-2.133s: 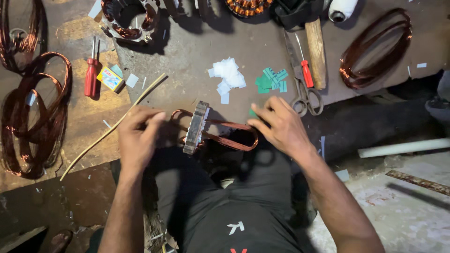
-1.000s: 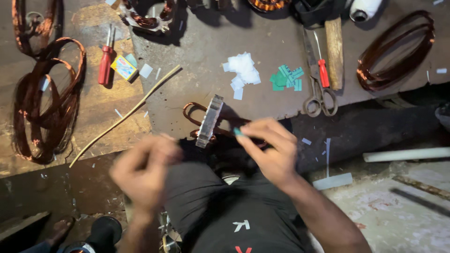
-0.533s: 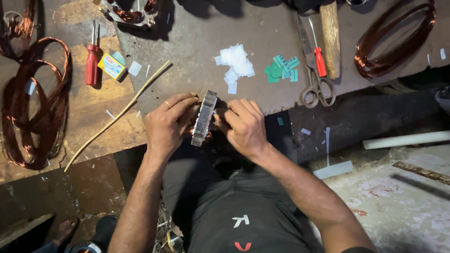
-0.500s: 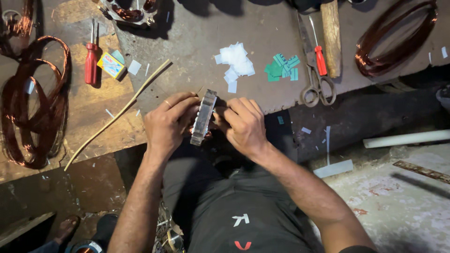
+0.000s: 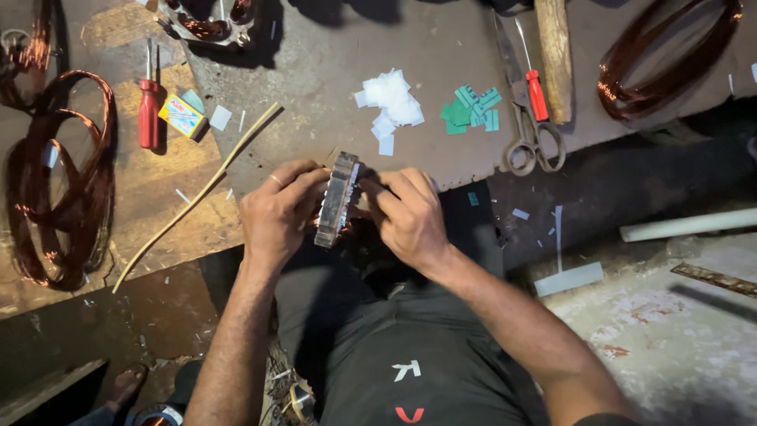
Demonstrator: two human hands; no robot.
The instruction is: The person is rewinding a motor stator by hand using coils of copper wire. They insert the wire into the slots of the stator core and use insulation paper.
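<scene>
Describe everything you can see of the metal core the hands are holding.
The metal core is a grey ring-like stack of thin plates, seen edge-on and standing upright over the person's lap, at the near edge of the dark workbench. Copper-coloured winding shows at its lower left side. The left hand grips one face, the right hand presses the other; its inside is hidden.

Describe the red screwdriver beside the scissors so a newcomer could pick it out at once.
Start at the dark metal sheet along the top of the view and move right to the wooden handle. Just left of it lie grey scissors, and the small red-handled screwdriver rests over them. Unlike the larger red screwdriver at far left, it sits next to the green paper pieces.
</scene>
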